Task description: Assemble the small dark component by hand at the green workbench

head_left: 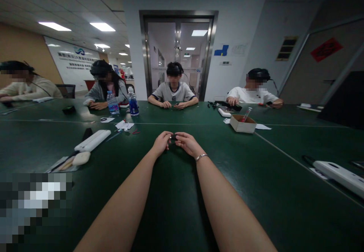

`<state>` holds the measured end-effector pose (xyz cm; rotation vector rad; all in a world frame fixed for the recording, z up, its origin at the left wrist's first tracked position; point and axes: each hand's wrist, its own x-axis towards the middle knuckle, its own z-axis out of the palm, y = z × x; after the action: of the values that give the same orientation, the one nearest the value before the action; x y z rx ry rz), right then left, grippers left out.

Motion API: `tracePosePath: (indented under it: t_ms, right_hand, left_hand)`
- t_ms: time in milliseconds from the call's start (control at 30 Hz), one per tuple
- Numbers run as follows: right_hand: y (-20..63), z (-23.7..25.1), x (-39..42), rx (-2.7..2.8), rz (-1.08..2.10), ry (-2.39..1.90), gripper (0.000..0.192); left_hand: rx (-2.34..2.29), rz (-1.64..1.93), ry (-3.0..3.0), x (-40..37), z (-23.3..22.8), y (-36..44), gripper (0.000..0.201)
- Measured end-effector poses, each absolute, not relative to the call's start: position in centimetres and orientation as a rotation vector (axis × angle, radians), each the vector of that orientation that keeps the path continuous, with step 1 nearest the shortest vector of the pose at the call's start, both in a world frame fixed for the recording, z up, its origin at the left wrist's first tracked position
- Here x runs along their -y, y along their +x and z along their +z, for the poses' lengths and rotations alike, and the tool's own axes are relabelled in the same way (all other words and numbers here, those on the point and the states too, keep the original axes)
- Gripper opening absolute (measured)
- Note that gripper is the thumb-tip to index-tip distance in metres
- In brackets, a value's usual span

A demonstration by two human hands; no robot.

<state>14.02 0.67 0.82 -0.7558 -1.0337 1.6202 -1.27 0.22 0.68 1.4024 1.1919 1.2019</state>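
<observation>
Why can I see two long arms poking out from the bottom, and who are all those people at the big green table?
The picture comes from a camera worn on a person's head, looking forward and down, so the two arms belong to that person. The left hand and the right hand meet in the middle and pinch a small dark object between their fingertips; it is too small to tell what it is. The right wrist wears a silver bracelet. Everything rests on a dark green table. On it lie a long white device to the left, a small cardboard box with a tube sticking out to the right, and water bottles further back. Four other people sit around the table, and they seem to wear headsets too.
</observation>
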Motion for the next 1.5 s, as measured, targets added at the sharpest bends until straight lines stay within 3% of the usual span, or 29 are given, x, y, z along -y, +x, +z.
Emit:
tracePosePath:
  t_ms: [1500]
  right_hand:
    - [13.88,0.99,-0.66,1.010,1.622,-0.788,0.016]
  left_hand:
    - [-1.181,1.219,1.397,-0.42,0.49,-1.34,0.023]
